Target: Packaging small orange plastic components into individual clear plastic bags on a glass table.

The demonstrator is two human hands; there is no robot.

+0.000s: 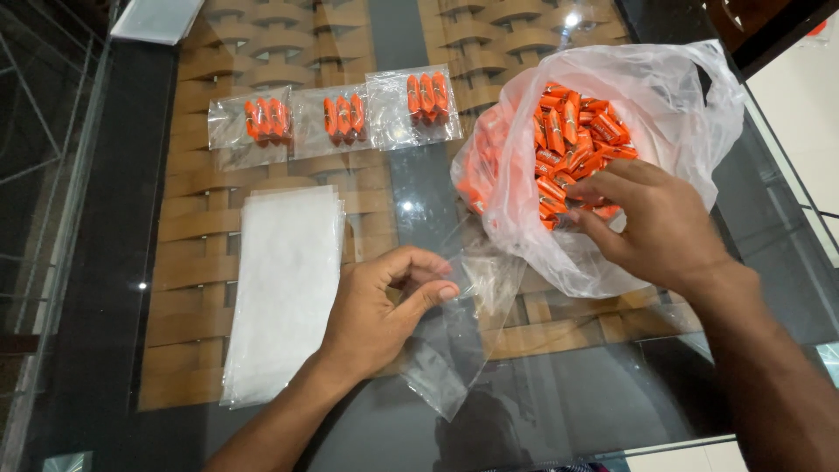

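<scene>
Loosely, the left hand (376, 315) pinches a clear pouch (454, 336); the right hand's (651, 227) fingers, apart, dig among sweets (572, 140). That slippery pouch could slide free.

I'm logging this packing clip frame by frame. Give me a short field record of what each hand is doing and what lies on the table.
left hand: left hand pinches an empty clear pouch by its top edge
right hand: right hand reaches into the big plastic bag, fingers among the orange wrapped candies
filled pouches: three small filled pouches in a row at the far side, each showing three orange candies
spare pouches: flat stack of empty pouches, left of the left hand
surface: glass table over a woven base
</scene>
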